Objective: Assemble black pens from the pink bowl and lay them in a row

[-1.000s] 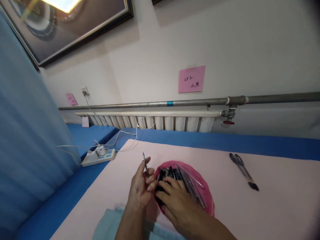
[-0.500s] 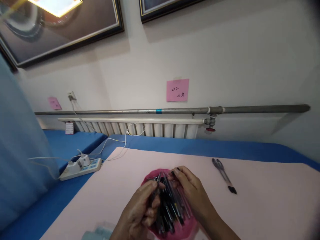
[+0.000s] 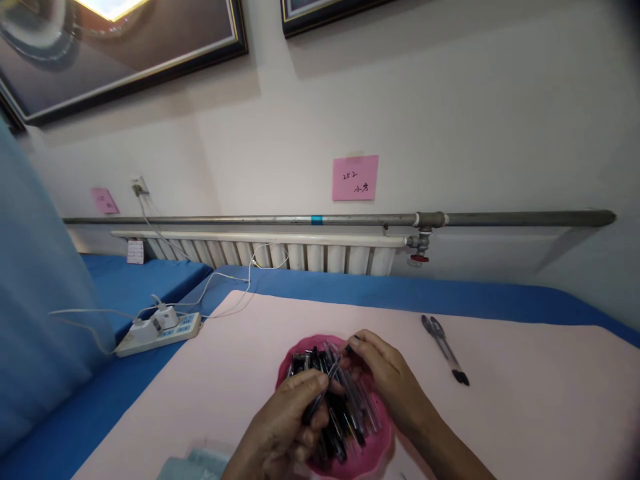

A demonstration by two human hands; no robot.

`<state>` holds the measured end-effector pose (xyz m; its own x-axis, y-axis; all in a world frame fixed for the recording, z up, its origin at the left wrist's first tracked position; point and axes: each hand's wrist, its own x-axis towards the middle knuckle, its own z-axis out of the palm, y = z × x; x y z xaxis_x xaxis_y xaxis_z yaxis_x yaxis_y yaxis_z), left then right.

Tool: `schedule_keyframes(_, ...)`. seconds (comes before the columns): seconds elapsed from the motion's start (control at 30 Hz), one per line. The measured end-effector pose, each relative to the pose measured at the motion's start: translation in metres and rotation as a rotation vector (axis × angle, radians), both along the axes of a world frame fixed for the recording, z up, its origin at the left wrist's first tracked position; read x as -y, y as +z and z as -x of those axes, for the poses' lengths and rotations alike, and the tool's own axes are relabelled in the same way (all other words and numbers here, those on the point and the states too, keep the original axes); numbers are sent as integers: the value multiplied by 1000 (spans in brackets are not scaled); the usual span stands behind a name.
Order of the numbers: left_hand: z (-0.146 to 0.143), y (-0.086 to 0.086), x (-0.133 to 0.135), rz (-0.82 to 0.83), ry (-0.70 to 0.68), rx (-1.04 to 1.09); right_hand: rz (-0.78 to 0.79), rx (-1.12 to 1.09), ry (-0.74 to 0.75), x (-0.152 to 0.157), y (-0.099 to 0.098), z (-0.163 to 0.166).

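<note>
Over a pink basket [image 3: 384,448] full of pen parts, my left hand [image 3: 287,417] is closed on a pen [image 3: 320,393], its tip pointing up and to the right. My right hand [image 3: 387,370] pinches a small black pen cap [image 3: 352,344] close to that tip. Whether the two pieces touch is hard to make out. Below my fingers, black pieces and clear pen barrels [image 3: 367,407] lie jumbled in the basket. Two pens [image 3: 445,350] with clear barrels and black ends lie side by side on the pink sheet, right of my right hand.
The pink sheet [image 3: 525,387] covers a blue padded table [image 3: 370,288]. At left sits a power strip [image 3: 157,335] with chargers and white cables. A pale blue packet [image 3: 193,465] lies near the front. Behind are a radiator [image 3: 295,257] and a metal pipe [image 3: 240,220].
My left hand has turned the pen, so its tip now leans right toward the cap in my right hand. The two pens on the sheet have not been touched.
</note>
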<state>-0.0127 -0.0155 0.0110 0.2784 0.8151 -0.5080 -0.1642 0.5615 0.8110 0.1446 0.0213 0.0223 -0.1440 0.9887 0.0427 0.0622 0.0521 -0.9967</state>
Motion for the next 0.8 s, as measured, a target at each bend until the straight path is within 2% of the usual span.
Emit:
schedule_keyframes(0.27, 1, -4, 0, -16, -6, -4, 12, -2, 26, 1, -5, 2)
schedule_keyframes(0.5, 1, -4, -1, -32, -29, -19, 41, -136, -14, 0, -2, 1)
schedule_keyframes(0.67, -1, -5, 0, -30, -12, -17, 40, -27, 69, 1, -5, 1)
schedule_keyframes(0.8, -1, -1, 0, -31, -7, 0, 69, -27, 143, 1, -10, 2)
